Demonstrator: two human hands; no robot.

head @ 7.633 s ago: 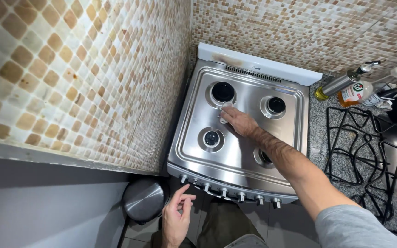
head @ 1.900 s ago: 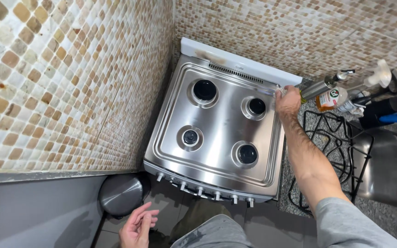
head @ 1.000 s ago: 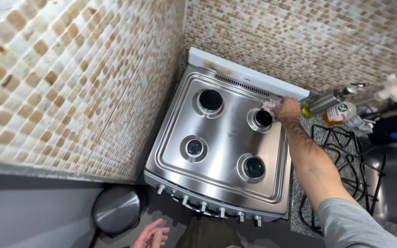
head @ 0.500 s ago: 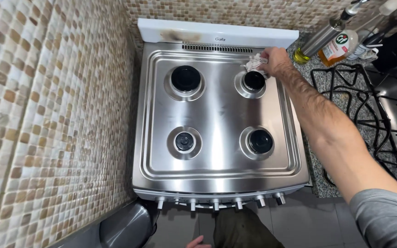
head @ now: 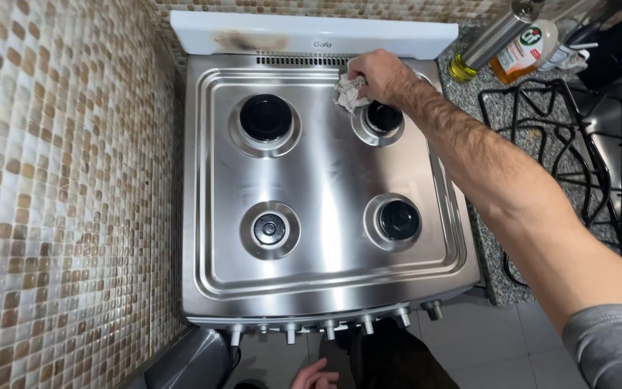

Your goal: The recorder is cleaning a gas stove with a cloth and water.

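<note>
Where the beige-and-brown mosaic tile wall [head: 52,194] fills the left side, a grey round bin lid [head: 188,360] sits below it beside the stove's front corner. Next comes the shiny stainless steel stovetop [head: 325,180], grates off, with four round burners and a row of knob stems along its front edge. Low at the bottom edge, the left hand [head: 314,376] hangs loosely curled, holding nothing. Near the back right burner [head: 383,117], the right hand [head: 377,74] is closed around a crumpled white cloth [head: 347,92], pressing it on the steel just left of that burner. Further right, black wire grates [head: 563,144] lie on the speckled grey counter, with a steel bottle [head: 494,37] behind them.
</note>
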